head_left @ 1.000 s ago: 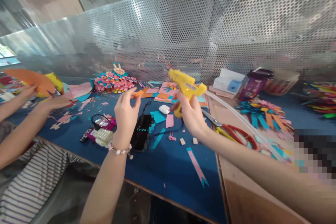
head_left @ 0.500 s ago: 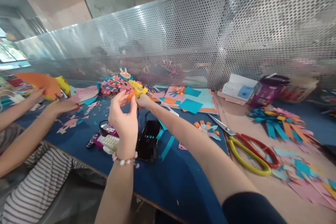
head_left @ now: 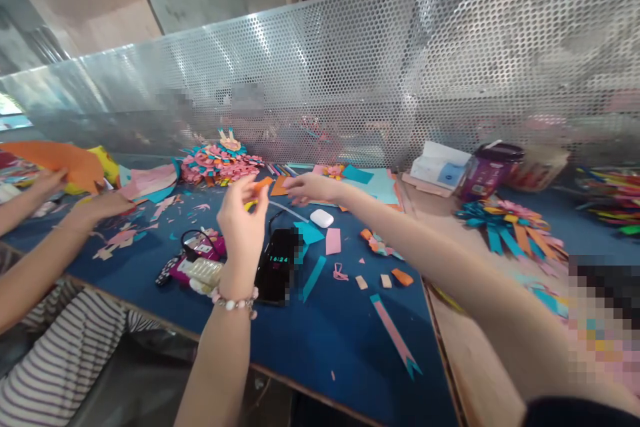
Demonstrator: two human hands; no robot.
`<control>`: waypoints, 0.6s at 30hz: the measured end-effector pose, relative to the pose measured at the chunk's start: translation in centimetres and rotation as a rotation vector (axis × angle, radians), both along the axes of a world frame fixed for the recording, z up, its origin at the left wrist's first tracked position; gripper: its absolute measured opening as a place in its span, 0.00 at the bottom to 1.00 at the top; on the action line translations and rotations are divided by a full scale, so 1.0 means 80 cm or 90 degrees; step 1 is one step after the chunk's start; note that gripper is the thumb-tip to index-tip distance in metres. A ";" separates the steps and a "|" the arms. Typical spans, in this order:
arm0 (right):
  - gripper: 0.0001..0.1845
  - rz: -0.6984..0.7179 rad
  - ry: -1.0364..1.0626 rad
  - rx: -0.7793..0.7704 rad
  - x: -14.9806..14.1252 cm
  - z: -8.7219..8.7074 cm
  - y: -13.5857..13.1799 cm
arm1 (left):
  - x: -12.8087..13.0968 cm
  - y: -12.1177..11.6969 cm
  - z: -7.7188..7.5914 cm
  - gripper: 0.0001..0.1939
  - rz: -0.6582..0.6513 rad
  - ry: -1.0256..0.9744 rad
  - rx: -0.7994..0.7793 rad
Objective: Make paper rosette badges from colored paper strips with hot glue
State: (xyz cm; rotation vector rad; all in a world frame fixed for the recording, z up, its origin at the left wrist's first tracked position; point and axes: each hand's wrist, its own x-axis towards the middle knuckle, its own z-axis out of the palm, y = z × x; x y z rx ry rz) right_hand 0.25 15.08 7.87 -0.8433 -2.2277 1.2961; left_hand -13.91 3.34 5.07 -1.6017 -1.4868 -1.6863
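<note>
My left hand is raised above the blue table, and its fingertips pinch a small orange paper piece. My right hand reaches across just right of that piece with its fingers stretched out and nothing visible in them. A bit of the yellow glue gun shows behind my left hand, low over the table, with its pale glue stick pointing right. A black phone lies below my left wrist.
A co-worker's hands handle orange paper at the left. A pink paper flower, a white case, paper scraps, a tissue box, a purple tub and a blue-orange flower lie about. A perforated metal screen closes the back.
My right hand held the yellow glue gun and brought its nozzle to the orange piece; now it no longer grips the gun. My left hand kept the orange piece.
</note>
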 end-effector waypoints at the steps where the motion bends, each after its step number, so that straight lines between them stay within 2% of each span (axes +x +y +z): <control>1: 0.10 -0.036 -0.036 0.042 0.035 0.000 -0.001 | 0.003 0.002 -0.002 0.13 -0.026 0.031 -0.028; 3: 0.08 -0.126 -0.100 0.130 0.103 -0.008 -0.011 | 0.011 0.005 -0.006 0.11 -0.083 0.094 -0.080; 5: 0.09 -0.207 -0.166 0.197 0.161 -0.027 -0.027 | 0.022 0.006 -0.011 0.10 -0.152 0.140 -0.123; 8: 0.17 -0.288 -0.260 0.245 0.213 -0.063 -0.052 | 0.039 0.007 -0.019 0.09 -0.260 0.167 -0.179; 11: 0.25 -0.340 -0.337 0.259 0.230 -0.090 -0.066 | 0.051 0.010 -0.027 0.07 -0.339 0.161 -0.228; 14: 0.30 -0.385 -0.383 0.269 0.232 -0.102 -0.068 | 0.056 0.015 -0.034 0.05 -0.374 0.135 -0.269; 18: 0.28 -0.421 -0.388 0.274 0.232 -0.109 -0.067 | 0.057 0.021 -0.043 0.05 -0.403 0.122 -0.282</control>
